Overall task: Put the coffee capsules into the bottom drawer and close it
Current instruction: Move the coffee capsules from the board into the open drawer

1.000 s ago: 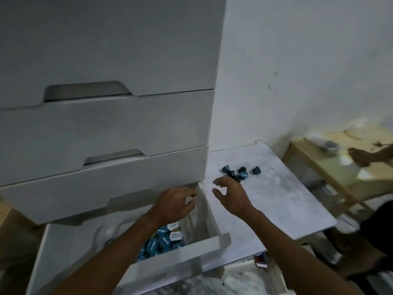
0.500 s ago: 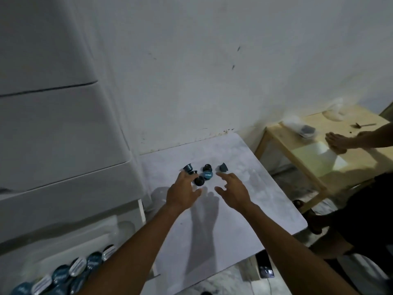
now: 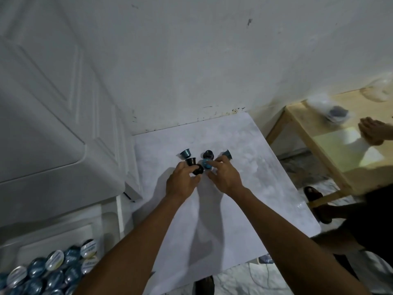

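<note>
Several coffee capsules, teal, light blue and dark, sit in a small cluster on the white marble table. My left hand has thumb and fingers closed around a dark capsule at the cluster's near edge. My right hand is beside it with fingers apart, fingertips against a light blue capsule. A teal capsule lies just beyond that hand. At the lower left the bottom drawer stands open, with many blue and foil-topped capsules inside.
The white drawer unit rises on the left, against the table's left edge. A wooden side table stands to the right with a plastic bag and another person's hand over it. The wall is right behind the table.
My view has swung right from the drawer to the table. Both hands moved from above the drawer to the capsule cluster, and my left hand has closed on a dark capsule.
</note>
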